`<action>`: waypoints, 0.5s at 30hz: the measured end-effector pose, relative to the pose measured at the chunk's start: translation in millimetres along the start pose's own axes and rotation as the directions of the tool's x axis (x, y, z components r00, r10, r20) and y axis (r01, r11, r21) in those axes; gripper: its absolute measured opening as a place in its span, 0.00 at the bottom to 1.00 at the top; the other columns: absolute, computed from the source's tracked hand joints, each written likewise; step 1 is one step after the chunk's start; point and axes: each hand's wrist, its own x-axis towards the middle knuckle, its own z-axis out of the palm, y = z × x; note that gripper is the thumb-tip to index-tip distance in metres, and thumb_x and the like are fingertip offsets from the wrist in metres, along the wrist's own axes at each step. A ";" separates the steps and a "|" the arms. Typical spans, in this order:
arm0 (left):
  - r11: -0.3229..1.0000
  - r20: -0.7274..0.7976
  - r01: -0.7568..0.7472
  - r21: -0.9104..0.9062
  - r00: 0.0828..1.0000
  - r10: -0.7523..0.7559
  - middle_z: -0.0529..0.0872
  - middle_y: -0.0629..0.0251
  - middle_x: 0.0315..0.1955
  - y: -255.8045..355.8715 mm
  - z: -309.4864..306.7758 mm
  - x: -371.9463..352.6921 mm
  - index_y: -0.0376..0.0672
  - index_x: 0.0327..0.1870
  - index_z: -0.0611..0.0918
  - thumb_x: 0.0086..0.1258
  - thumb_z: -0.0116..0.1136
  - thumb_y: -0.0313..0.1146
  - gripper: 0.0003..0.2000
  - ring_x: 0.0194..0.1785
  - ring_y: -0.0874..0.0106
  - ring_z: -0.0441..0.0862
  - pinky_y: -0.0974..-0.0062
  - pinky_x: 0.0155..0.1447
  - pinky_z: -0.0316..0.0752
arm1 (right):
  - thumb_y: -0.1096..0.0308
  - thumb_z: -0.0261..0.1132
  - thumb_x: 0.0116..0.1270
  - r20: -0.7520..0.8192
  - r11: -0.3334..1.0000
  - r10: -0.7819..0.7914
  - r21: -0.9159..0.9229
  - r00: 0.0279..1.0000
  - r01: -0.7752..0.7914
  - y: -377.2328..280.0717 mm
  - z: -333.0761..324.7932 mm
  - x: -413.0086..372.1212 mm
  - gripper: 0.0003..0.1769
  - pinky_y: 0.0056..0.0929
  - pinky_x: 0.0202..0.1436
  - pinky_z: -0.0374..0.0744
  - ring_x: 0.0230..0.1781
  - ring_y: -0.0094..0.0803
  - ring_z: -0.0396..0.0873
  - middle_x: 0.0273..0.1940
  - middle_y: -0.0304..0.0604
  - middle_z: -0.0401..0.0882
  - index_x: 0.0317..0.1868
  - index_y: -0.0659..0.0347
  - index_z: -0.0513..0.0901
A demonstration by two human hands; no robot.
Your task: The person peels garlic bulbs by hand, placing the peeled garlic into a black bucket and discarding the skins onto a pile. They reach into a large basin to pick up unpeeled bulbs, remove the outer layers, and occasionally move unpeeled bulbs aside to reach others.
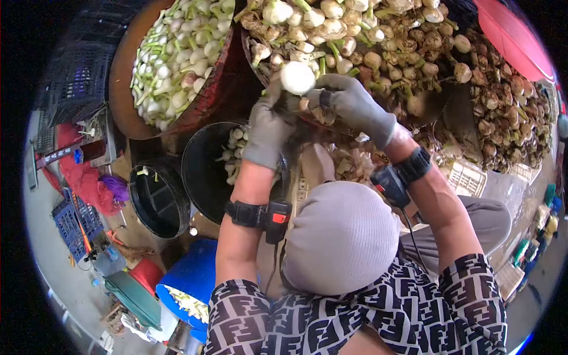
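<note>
Grey cap closest to us, patterned shirt spread beneath it, and out go both forearms, a black strap on each. Here's the left hand, gloved, just beyond the right edge of the black tub, fingers partly curled and seemingly holding the white bulb at their tips. Across from it, the right hand, gloved too, fingers bent in close beside that bulb; something dark sits at its fingertips, too blurred to name, so whether it grips anything, we can't tell.

And the bulb itself? Smooth and bright, looks largely stripped already, up beyond the tub and to its right. Inside the tub, a cluster of pale bulbs. Beyond the hands, up and right of the tub, a big heap of bulbs, many brownish and rough: plenty apparently left to clean. Up and left of the tub, the rusty pan brims with clean-looking bulbs, so a good share seems done. Left of the tub, a smaller black bucket; below it, the blue barrel with pale pieces inside. Far right of the tub, past the heap, a pink basin.
</note>
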 end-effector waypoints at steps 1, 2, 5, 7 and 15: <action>0.973 -0.066 0.112 -0.204 0.990 -0.128 0.78 0.61 0.46 -1.6 -3.2 0.5 0.37 0.52 0.74 0.67 0.51 0.29 0.14 0.47 0.70 0.76 0.74 0.44 0.79 | 0.65 0.59 0.59 0.006 1.000 0.005 -0.031 1.000 -0.004 7.3 0.6 5.1 0.12 0.23 0.34 0.74 0.28 0.24 0.76 0.29 0.41 0.80 0.40 0.63 0.81; 0.893 -0.107 0.199 -0.404 0.959 -0.262 0.78 0.60 0.46 1.1 -5.9 4.1 0.37 0.51 0.74 0.66 0.52 0.30 0.13 0.48 0.69 0.76 0.72 0.46 0.79 | 0.66 0.58 0.58 0.012 0.998 0.007 -0.062 1.000 -0.006 13.8 1.4 10.4 0.12 0.23 0.33 0.74 0.28 0.24 0.76 0.28 0.40 0.80 0.38 0.63 0.81; 0.394 0.023 0.144 -0.908 0.955 -0.295 0.78 0.54 0.44 -7.1 -67.7 34.4 0.33 0.50 0.72 0.67 0.51 0.33 0.15 0.45 0.66 0.78 0.73 0.46 0.81 | 0.72 0.55 0.56 -0.062 0.994 -0.008 -0.107 0.998 0.002 47.0 -19.6 19.0 0.10 0.21 0.29 0.74 0.25 0.22 0.75 0.25 0.40 0.80 0.35 0.61 0.82; 0.474 -0.130 -0.013 -0.881 0.968 -0.216 0.79 0.50 0.39 28.9 -82.6 46.1 0.31 0.49 0.72 0.68 0.50 0.37 0.17 0.38 0.66 0.79 0.73 0.40 0.81 | 0.73 0.58 0.54 -0.045 0.960 0.120 -0.251 0.992 -0.127 45.3 -25.9 21.0 0.11 0.23 0.40 0.74 0.34 0.27 0.76 0.33 0.44 0.80 0.39 0.63 0.81; 0.640 -0.007 0.235 -0.732 0.936 -0.352 0.77 0.62 0.42 -0.3 -62.0 18.4 0.36 0.51 0.72 0.70 0.46 0.38 0.16 0.39 0.72 0.74 0.78 0.37 0.74 | 0.69 0.56 0.52 0.172 0.395 -0.088 -0.898 0.981 0.193 117.5 8.8 75.3 0.14 0.38 0.43 0.76 0.41 0.45 0.79 0.39 0.53 0.80 0.39 0.59 0.79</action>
